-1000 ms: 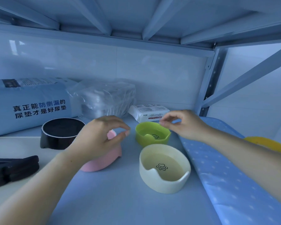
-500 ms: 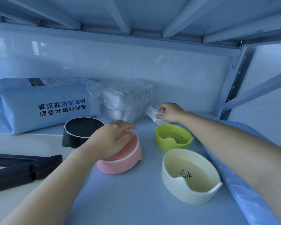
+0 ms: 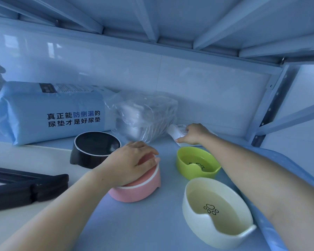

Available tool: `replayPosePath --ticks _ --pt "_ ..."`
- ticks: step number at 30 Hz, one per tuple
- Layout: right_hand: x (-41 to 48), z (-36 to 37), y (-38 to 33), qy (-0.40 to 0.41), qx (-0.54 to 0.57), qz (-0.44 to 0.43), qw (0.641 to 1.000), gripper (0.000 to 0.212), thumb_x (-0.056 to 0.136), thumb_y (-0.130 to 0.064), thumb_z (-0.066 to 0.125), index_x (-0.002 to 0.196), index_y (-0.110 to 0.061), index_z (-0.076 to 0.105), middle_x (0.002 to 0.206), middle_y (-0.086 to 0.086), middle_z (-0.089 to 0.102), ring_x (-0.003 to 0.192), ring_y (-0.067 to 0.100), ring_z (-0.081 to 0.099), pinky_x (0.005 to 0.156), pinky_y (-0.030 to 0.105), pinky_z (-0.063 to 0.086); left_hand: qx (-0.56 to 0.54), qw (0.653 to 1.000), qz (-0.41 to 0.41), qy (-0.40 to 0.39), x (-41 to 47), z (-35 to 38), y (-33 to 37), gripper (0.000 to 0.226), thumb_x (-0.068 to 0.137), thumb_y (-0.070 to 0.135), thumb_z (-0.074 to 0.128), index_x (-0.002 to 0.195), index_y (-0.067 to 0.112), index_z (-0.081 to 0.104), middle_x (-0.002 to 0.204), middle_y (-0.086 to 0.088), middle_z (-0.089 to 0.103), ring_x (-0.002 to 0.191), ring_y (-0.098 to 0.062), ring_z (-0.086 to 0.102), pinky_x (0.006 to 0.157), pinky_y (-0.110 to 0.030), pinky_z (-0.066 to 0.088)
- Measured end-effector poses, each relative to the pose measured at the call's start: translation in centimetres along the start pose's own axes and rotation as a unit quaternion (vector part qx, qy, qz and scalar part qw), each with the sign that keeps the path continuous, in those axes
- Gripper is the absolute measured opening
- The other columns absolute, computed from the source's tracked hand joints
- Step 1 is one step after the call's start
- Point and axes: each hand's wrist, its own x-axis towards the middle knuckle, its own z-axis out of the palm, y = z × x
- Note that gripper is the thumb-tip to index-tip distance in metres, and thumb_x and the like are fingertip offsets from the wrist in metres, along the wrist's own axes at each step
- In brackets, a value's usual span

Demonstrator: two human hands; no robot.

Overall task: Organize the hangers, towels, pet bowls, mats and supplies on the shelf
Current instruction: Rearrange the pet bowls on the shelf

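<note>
Our left hand [image 3: 132, 160] grips the pink pet bowl [image 3: 140, 191] mid-shelf; our right hand [image 3: 193, 134] touches the wipes pack [image 3: 176, 130] at the back, grip unclear. Likely soft, light; pinch its edge

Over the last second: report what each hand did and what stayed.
The left hand dropped onto the pink bowl, fingers over its rim. The right hand reached past the green bowl and took hold of the white packet. The black bowl and cream bowl stayed put.
</note>
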Motion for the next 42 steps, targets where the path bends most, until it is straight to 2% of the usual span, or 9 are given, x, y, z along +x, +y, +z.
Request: replayPosePath --ticks 8,15,20,22,26,30,36,38,42 --pt "-0.9 0.3 1.2 -0.002 0.059 -0.012 0.998 0.067 0.073 -0.049 0.067 0.129 -0.017 0.049 0.133 0.001 0.051 0.121 0.022 0.047 0.094 0.031 0.042 0.013 1.0 0.012 0.004 -0.1 0.2 -0.3 0.066 0.075 0.072 0.011 0.121 0.045 0.05 0.119 0.023 0.048 0.114 -0.001 0.041 0.093 -0.017 0.032" --pt "-1.1 -0.9 4.0 -0.068 0.092 -0.005 0.993 0.079 0.073 -0.034 0.067 0.144 -0.027 0.032 0.149 -0.006 0.034 0.134 0.016 0.036 0.102 0.026 0.035 0.01 1.0 0.018 0.006 -0.1 0.1 -0.2 0.066 0.075 0.071 0.012 0.122 0.044 0.05 0.12 0.022 0.048 0.116 -0.001 0.041 0.092 -0.016 0.031" --pt "-0.8 0.0 3.4 -0.039 0.082 -0.014 0.996 0.089 0.072 -0.05 0.072 0.144 -0.019 0.031 0.15 -0.001 0.033 0.137 0.019 0.032 0.106 0.028 0.03 0.005 1.0 0.015 0.008 -0.1 0.1 0.0 0.066 0.076 0.071 0.013 0.122 0.042 0.051 0.119 0.022 0.049 0.115 -0.003 0.042 0.096 -0.02 0.034" --pt "-0.6 0.3 3.2 -0.021 0.078 -0.011 0.997 0.089 0.071 -0.048 0.074 0.143 -0.016 0.033 0.148 0.001 0.036 0.136 0.02 0.034 0.106 0.028 0.03 0.006 1.0 0.012 0.006 -0.1 0.1 0.0 0.066 0.076 0.071 0.013 0.122 0.042 0.051 0.12 0.022 0.049 0.115 -0.002 0.042 0.097 -0.022 0.035" --pt "-0.2 0.5 3.5 0.026 0.114 -0.009 0.993 0.065 0.075 -0.032 0.073 0.133 -0.015 0.049 0.137 0.002 0.05 0.125 0.02 0.047 0.1 0.029 0.039 0.011 1.0 0.013 0.004 -0.1 0.0 0.0 0.067 0.075 0.071 0.011 0.122 0.043 0.05 0.121 0.022 0.049 0.116 -0.002 0.041 0.098 -0.023 0.035" --pt "0.0 0.1 4.3 0.06 0.175 -0.011 0.983 0.044 0.076 -0.029 0.071 0.118 -0.018 0.062 0.121 0.003 0.062 0.11 0.021 0.056 0.091 0.031 0.046 0.008 1.0 0.012 0.005 -0.1 0.0 0.0 0.068 0.074 0.072 0.011 0.122 0.043 0.051 0.121 0.023 0.048 0.116 -0.001 0.04 0.099 -0.025 0.036" --pt "-0.5 -1.5 4.9 0.084 0.222 -0.04 0.971 0.026 0.077 -0.027 0.069 0.103 -0.02 0.07 0.1 -0.002 0.069 0.094 0.017 0.06 0.076 0.026 0.044 0.012 1.0 0.017 0.003 0.0 0.0 -0.1 0.075 0.07 0.081 0.01 0.122 0.044 0.05 0.119 0.024 0.048 0.115 -0.001 0.04 0.098 -0.024 0.035" --pt "-0.6 -2.2 4.9 0.078 0.25 -0.04 0.964 0.022 0.077 -0.026 0.069 0.098 -0.021 0.07 0.093 -0.002 0.069 0.086 0.016 0.061 0.076 0.028 0.046 0.018 1.0 0.02 0.002 0.0 0.1 -0.1 0.082 0.068 0.085 0.002 0.122 0.045 0.049 0.12 0.026 0.047 0.114 0.001 0.04 0.097 -0.023 0.035" --pt "-0.6 -4.2 5.1 0.026 0.334 -0.02 0.942 0.011 0.077 -0.024 0.07 0.088 -0.024 0.071 0.086 0.0 0.071 0.081 0.02 0.067 0.077 0.037 0.058 0.023 1.0 0.019 -0.002 0.0 0.0 0.0 0.069 0.074 0.075 0.009 0.123 0.046 0.047 0.12 0.027 0.045 0.114 0.003 0.039 0.095 -0.018 0.033"
